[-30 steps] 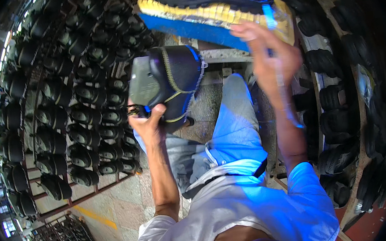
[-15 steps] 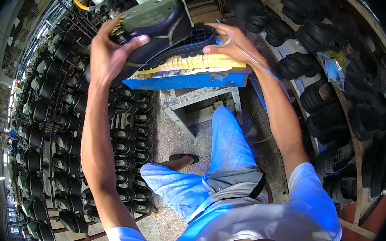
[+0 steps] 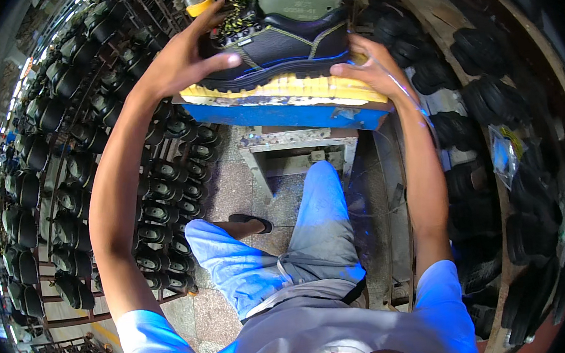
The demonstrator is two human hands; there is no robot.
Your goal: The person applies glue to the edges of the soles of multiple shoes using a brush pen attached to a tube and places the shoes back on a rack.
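Your left hand (image 3: 182, 61) spreads wide over the laced end of the black work shoe (image 3: 278, 46), thumb pressed along its side and fingers over the top, while your right hand (image 3: 370, 68) lies flat and open against the other end, fingertips at the sole's edge. Half a second ago that shoe was tilted up in your left hand above the blue-edged, yellow-topped bench (image 3: 290, 105); now it sits upright on the pad, seemingly set down for work. Racks of black shoes (image 3: 69, 195) line your left, though whether either hand bears down hard is unclear.
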